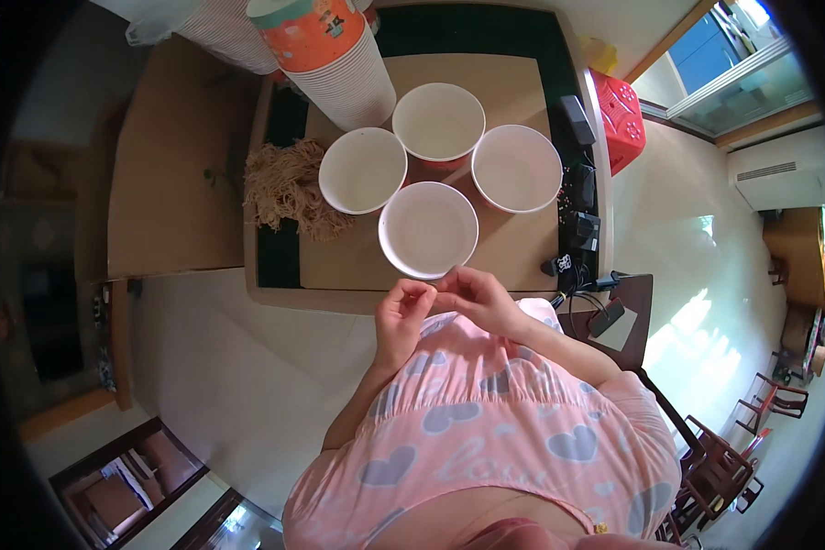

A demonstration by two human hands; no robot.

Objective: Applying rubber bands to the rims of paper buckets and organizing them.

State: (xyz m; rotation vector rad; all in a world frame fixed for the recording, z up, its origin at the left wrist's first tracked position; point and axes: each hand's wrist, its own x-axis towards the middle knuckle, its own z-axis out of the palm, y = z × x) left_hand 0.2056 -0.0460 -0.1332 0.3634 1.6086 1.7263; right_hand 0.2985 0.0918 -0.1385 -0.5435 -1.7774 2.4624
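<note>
My left hand [401, 316] and my right hand [482, 300] meet at the table's near edge, fingertips pinched together. Whatever sits between them is too small to make out. Just beyond the fingers stands a white-lined paper tub [428, 229], its near rim close to my right fingertips. Three more such tubs are grouped behind it: one on the left [363, 170], one at the far side [438, 122] and one on the right [517, 169]. A tangled bundle of tan strings [289, 188] lies left of them.
A tall stack of nested paper tubs [339, 82] leans at the far left, beside another stack [225, 37]. Cardboard [339, 261] covers the table's middle. Black adapters and cables [580, 229] line the right edge. A large cardboard box [174, 183] and a red stool [619, 119] flank the table.
</note>
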